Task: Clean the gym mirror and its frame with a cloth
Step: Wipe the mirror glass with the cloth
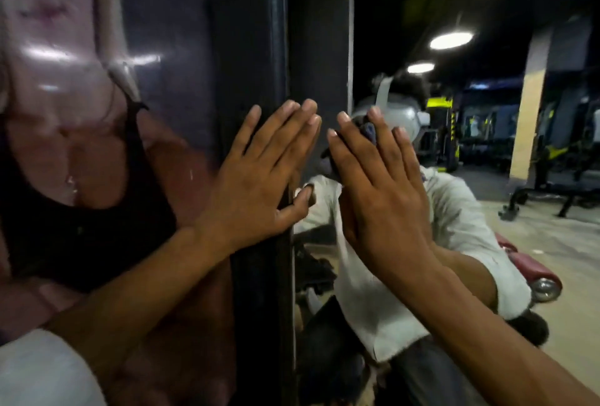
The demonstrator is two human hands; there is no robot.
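The gym mirror [406, 32] fills the right half of the head view. Its dark frame [259, 48] runs vertically down the middle. My left hand [259, 171] lies flat on the frame with straight fingers, the thumb touching the frame's edge by the glass. My right hand [386, 188] presses flat against the mirror with straight fingers. A dark bluish cloth [368, 132] is trapped under that palm, and only a fold shows between the fingers. The reflection of a person in a white shirt sits behind my right hand.
A glossy poster [81, 113] of a figure in a black top covers the wall left of the frame. The mirror reflects gym machines [552, 178], a yellow pillar [526, 126], ceiling lights [451, 40] and a red wheeled object [532, 272] on the floor.
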